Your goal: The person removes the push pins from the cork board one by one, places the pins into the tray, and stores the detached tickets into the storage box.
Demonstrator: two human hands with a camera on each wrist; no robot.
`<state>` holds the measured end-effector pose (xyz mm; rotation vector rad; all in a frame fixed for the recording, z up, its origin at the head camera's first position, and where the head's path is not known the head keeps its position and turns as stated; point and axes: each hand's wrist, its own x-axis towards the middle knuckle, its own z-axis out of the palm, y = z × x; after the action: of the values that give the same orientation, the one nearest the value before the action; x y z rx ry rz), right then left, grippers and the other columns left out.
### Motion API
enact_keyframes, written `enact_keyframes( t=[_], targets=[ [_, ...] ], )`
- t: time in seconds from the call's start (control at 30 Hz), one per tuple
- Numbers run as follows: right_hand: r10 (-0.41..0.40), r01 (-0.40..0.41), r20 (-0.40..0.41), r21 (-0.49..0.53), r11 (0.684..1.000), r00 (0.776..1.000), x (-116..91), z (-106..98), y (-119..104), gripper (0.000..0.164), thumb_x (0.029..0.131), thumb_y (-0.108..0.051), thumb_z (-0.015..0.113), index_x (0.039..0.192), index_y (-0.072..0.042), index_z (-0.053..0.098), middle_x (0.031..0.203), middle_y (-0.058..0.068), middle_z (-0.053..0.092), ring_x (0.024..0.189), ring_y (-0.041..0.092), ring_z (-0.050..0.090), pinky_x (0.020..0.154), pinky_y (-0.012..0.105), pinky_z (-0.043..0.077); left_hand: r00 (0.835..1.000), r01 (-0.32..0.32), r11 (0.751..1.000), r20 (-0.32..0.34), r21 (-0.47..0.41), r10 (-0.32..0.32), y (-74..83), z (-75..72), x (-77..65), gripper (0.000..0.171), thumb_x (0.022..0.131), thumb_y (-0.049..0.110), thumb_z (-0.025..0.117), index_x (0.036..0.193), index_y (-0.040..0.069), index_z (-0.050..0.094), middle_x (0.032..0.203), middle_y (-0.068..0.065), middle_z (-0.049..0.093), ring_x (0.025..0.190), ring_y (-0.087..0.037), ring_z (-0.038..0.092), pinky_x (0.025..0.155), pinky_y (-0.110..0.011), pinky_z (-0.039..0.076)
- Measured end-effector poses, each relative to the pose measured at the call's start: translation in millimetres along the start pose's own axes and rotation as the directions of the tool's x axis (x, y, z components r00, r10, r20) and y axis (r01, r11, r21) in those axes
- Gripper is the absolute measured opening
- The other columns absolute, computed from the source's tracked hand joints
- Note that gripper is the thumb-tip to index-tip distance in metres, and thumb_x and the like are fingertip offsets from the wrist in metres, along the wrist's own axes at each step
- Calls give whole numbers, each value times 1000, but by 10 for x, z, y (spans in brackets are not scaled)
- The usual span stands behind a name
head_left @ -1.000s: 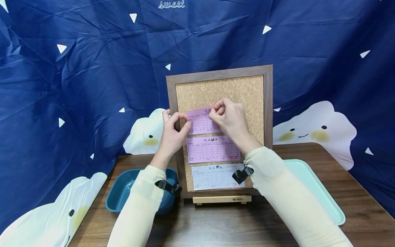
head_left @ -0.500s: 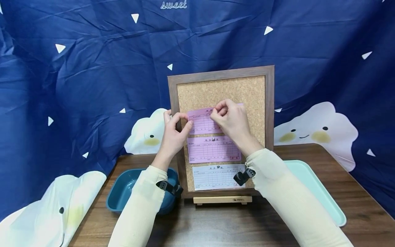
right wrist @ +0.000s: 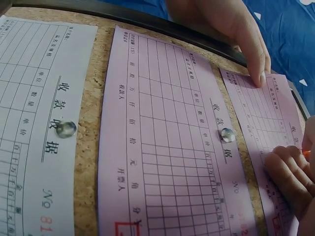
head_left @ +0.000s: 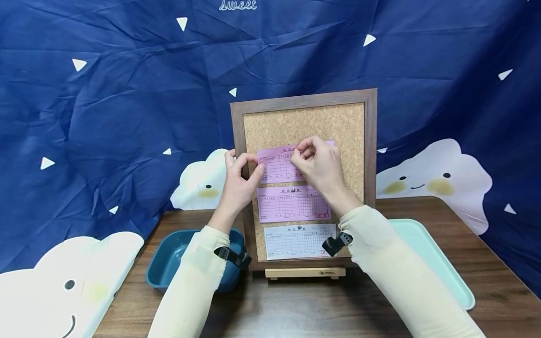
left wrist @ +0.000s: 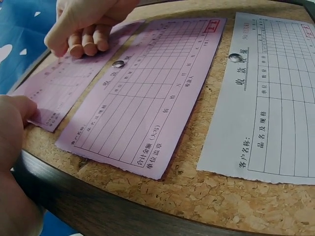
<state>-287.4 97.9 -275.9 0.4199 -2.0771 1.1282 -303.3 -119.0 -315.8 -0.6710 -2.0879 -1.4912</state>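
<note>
Wood-framed corkboard [head_left: 304,124], one, upright on the bench [head_left: 270,305]. Upper pink receipt slip [head_left: 276,166]: against the cork, left edge pinched by thumb and forefinger of the left hand [head_left: 240,183]. Right hand [head_left: 323,164]: pinching a small orange item [right wrist: 306,153], largely hidden, perhaps a pin, near the slip's upper edge. Beneath: lower pink receipt slip [head_left: 287,206], white receipt slip [head_left: 291,244], each pinned. Flanking: blue basin [head_left: 171,258], left; mint tray [head_left: 439,263], right.

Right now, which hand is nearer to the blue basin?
Left. The left hand, at the left edge of the top pink slip, is higher than the blue basin, toward its right side; the right hand, over that slip, is farther right.
</note>
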Motion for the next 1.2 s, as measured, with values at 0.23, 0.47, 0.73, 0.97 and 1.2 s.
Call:
enact_keyframes(
  t=[0.23, 0.47, 0.73, 0.97, 1.2],
  targets=[
    [-14, 14, 0, 16, 1000, 1000, -13, -13, 8, 10, 90, -5, 69, 95, 2, 72, 81, 17, 76, 68, 25, 69, 62, 7, 46, 1000, 12, 1000, 4, 0, -12, 10, 2, 9, 14, 102, 20, 71, 108, 7, 68, 143, -17, 33, 147, -32, 23, 118, -53, 32],
    [-29, 29, 5, 47, 999, 1000, -31, -14, 17, 8, 90, -4, 69, 96, 2, 72, 80, 16, 76, 66, 23, 68, 60, 8, 47, 999, 37, 999, -7, -6, -37, 40, 2, 10, 15, 102, 21, 71, 108, 8, 69, 143, -16, 34, 149, -32, 23, 120, -54, 30],
    [-28, 27, 16, 62, 998, 999, -41, -37, 25, 8, 92, -5, 69, 97, 0, 72, 79, 15, 76, 64, 20, 65, 58, 9, 46, 999, 40, 999, -20, -10, -40, 48, 10, 11, 16, 101, 20, 72, 107, 6, 69, 146, -18, 36, 155, -33, 20, 127, -58, 24],
    [-24, 22, 27, 57, 998, 999, -53, -56, 46, 8, 92, -4, 69, 98, 0, 72, 81, 14, 77, 66, 21, 66, 60, 9, 46, 999, 40, 999, -34, -14, -40, 29, 15, 7, 18, 101, 20, 72, 108, 4, 68, 150, -20, 38, 160, -34, 17, 131, -59, 20],
    [-43, 42, 27, 44, 998, 999, -84, -62, 72, 8, 92, -4, 69, 98, 0, 72, 81, 13, 77, 68, 21, 68, 62, 8, 46, 998, 50, 998, -42, -31, -51, -2, 22, -19, 18, 101, 19, 71, 107, 2, 68, 152, -21, 40, 163, -34, 15, 132, -60, 17]
  ],
)
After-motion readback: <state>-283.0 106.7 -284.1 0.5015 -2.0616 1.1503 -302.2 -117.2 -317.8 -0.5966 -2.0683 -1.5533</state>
